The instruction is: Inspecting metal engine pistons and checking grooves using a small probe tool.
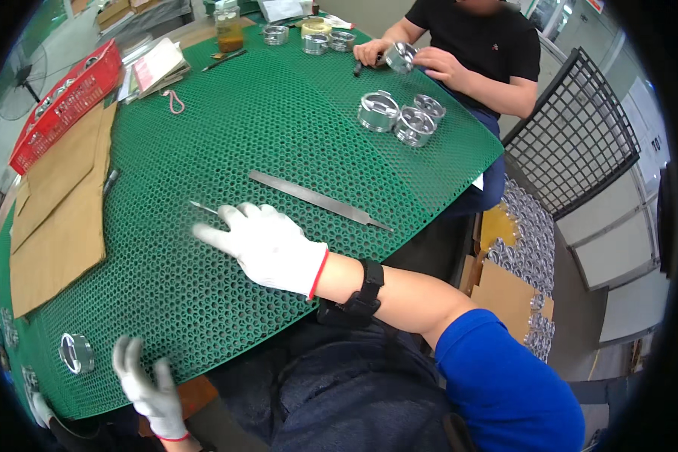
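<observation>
My right hand (271, 247), in a white glove with a red cuff, is over the green perforated mat (203, 301) with its fingers apart. Just beyond the fingertips, a thin pointed tool (202, 206) shows; its other end is hidden by the hand. A flat metal file (313, 197) lies beyond this hand, slanting to the right. At the near left edge of the table my left hand (147, 388), also gloved and slightly blurred, has spread fingers and holds nothing visible. To its left sits a round silver metal part (76, 353), apart from the hand.
Brown cardboard (64, 218) and a red crate (66, 102) line the left side. Across the table, a person's hands (444, 66) hold a metal part, near several similar parts (414, 126). A jar (228, 29) stands far back. Boxed parts (531, 248) are at right.
</observation>
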{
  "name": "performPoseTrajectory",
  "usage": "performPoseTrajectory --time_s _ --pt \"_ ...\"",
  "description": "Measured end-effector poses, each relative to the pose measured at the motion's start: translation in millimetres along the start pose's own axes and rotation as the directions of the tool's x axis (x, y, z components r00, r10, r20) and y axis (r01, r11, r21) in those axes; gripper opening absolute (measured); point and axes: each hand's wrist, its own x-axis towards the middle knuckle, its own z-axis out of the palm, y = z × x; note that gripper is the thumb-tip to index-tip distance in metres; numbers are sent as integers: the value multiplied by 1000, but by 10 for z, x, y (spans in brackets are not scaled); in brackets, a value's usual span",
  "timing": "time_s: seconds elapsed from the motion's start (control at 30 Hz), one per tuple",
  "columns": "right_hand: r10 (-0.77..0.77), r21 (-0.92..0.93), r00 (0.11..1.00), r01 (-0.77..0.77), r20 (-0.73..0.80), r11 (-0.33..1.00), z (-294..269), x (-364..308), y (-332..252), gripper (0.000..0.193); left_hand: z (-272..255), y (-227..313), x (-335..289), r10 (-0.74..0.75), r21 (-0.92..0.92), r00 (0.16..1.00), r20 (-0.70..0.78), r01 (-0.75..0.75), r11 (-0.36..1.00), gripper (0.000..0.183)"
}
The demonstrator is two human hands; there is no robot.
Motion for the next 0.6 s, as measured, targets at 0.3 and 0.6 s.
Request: performPoseTrajectory --time_s 0.3,0.6 --pt "46 -149 960 -90 -276 985 -349 -1333 154 42 560 726 337 242 -357 946 217 -154 921 49" --pt "1000 73 6 -997 -5 7 -18 -4279 324 54 684 736 334 421 -119 854 307 -404 907 37"
